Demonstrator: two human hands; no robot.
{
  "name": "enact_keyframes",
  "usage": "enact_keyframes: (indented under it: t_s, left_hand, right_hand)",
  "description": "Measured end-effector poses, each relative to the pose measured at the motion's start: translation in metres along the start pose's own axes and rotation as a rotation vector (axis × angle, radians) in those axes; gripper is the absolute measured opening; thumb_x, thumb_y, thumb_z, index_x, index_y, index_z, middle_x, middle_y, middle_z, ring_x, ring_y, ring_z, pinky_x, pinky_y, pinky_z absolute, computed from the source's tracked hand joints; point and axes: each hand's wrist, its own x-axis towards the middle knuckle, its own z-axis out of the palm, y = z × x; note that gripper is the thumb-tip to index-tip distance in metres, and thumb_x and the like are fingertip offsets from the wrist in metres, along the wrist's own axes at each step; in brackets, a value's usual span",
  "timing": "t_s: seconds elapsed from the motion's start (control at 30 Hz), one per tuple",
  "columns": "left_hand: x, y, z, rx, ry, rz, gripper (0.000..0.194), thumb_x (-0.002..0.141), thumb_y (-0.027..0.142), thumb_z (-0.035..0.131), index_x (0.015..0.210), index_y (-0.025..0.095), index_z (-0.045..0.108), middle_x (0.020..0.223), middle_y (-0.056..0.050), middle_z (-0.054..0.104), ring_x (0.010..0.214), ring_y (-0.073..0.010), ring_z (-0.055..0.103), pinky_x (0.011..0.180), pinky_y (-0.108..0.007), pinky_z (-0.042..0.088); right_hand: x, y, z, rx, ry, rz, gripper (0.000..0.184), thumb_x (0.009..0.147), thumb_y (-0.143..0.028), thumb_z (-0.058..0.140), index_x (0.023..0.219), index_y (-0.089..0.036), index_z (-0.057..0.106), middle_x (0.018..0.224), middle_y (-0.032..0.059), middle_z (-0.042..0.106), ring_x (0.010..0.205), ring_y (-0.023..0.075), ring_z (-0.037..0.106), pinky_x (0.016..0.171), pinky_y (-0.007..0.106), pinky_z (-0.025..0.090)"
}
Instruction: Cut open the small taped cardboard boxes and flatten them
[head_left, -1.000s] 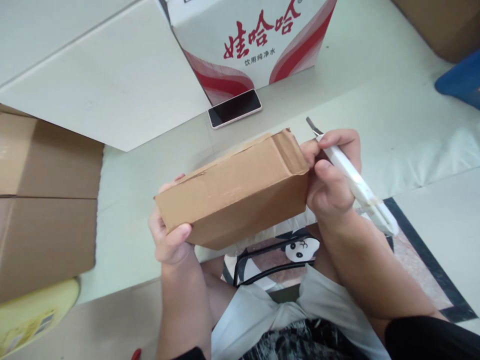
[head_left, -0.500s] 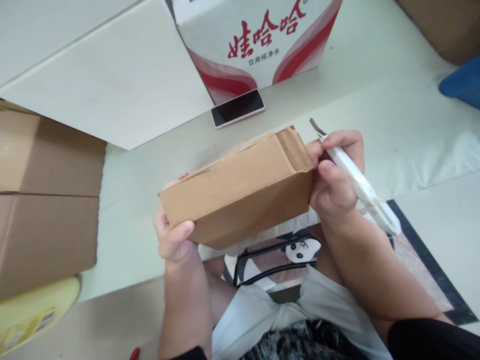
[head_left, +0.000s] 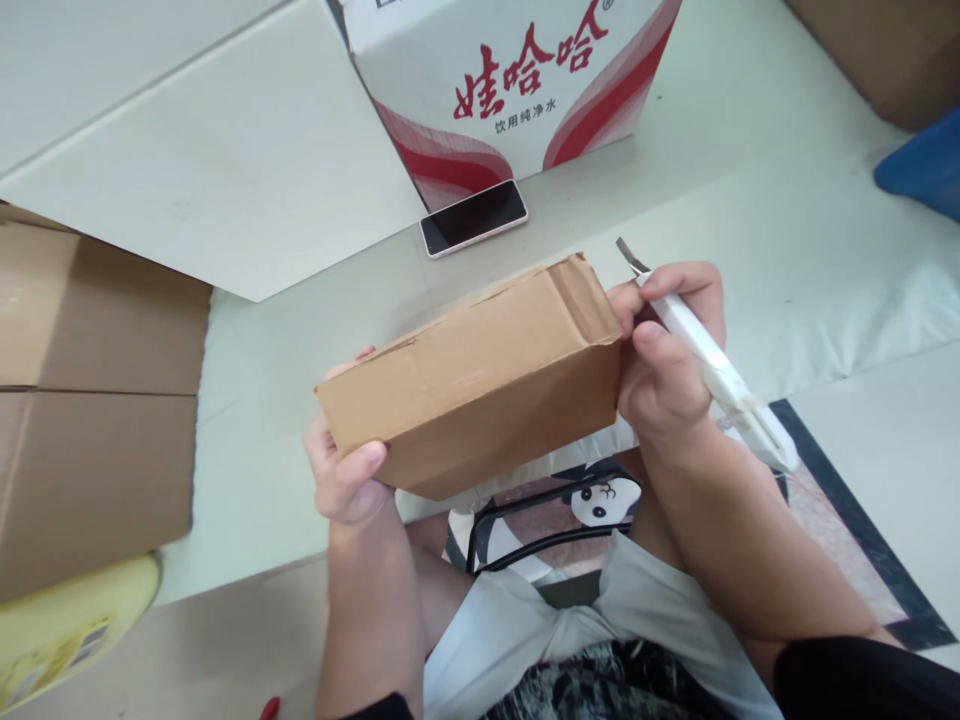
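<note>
A brown cardboard box (head_left: pixel 480 370) is held up in front of me, tilted so its right end sits higher. My left hand (head_left: pixel 351 470) grips its left end, thumb on the near face and the other fingers mostly behind. At the right end, my right hand (head_left: pixel 667 350) is closed around a white utility knife (head_left: pixel 716 365), its blade out and pointing up and left. Fingers of that hand also touch the box's right end. A smartphone (head_left: pixel 474 219) lies dark-screened on the pale surface beyond the box.
Behind the phone stands a white and red carton (head_left: pixel 517 100). A white panel-like block (head_left: pixel 225 170) fills the upper left. Brown cartons (head_left: pixel 112 450) and a yellow container (head_left: pixel 82 620) are at left. A blue object (head_left: pixel 922 165) lies at the right edge.
Almost nothing differs. The whole view has shifted very slightly; both hands keep the same hold on the box and knife.
</note>
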Motion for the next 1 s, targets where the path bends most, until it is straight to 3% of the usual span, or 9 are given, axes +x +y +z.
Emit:
enact_keyframes:
  t_s: [0.33,0.63,0.8,1.0]
  left_hand:
    - [-0.002,0.0,0.0,0.013,0.014,0.027,0.05,0.053,0.056,0.089,0.092,0.026,0.084,0.107,-0.009,0.077,0.11,-0.0373,0.072,0.096,-0.047,0.059]
    - [-0.002,-0.003,-0.004,-0.001,-0.011,0.032,0.051,0.055,0.057,0.09,0.094,0.025,0.085,0.114,-0.011,0.077,0.117,-0.0399,0.071,0.1,-0.05,0.058]
    - [-0.002,-0.001,-0.006,0.026,0.019,0.043,0.052,0.051,0.056,0.092,0.092,0.025,0.085,0.095,-0.008,0.075,0.1,-0.0336,0.073,0.093,-0.044,0.059]
    - [-0.001,0.008,0.003,-0.018,0.179,0.001,0.039,0.052,0.047,0.089,0.078,0.02,0.078,0.076,-0.003,0.07,0.074,-0.0223,0.066,0.073,-0.034,0.055]
  right_hand:
    - [-0.002,0.005,-0.002,-0.113,0.012,0.003,0.035,0.09,-0.066,0.066,0.102,-0.037,0.051,0.069,-0.0008,0.045,0.063,0.0245,0.045,0.065,0.044,0.041]
    - [-0.001,0.005,-0.001,0.056,-0.007,-0.071,0.018,0.094,-0.05,0.071,0.099,-0.035,0.063,0.07,-0.0027,0.047,0.06,0.0182,0.043,0.058,0.038,0.04]
    - [0.0,0.008,-0.003,0.053,-0.013,-0.064,0.017,0.095,-0.048,0.07,0.102,-0.034,0.062,0.072,-0.0023,0.05,0.067,0.02,0.052,0.067,0.04,0.05]
    - [-0.002,0.007,-0.004,0.036,-0.042,0.0,0.019,0.096,-0.043,0.071,0.108,-0.033,0.061,0.09,-0.0007,0.069,0.087,0.0205,0.069,0.087,0.041,0.057]
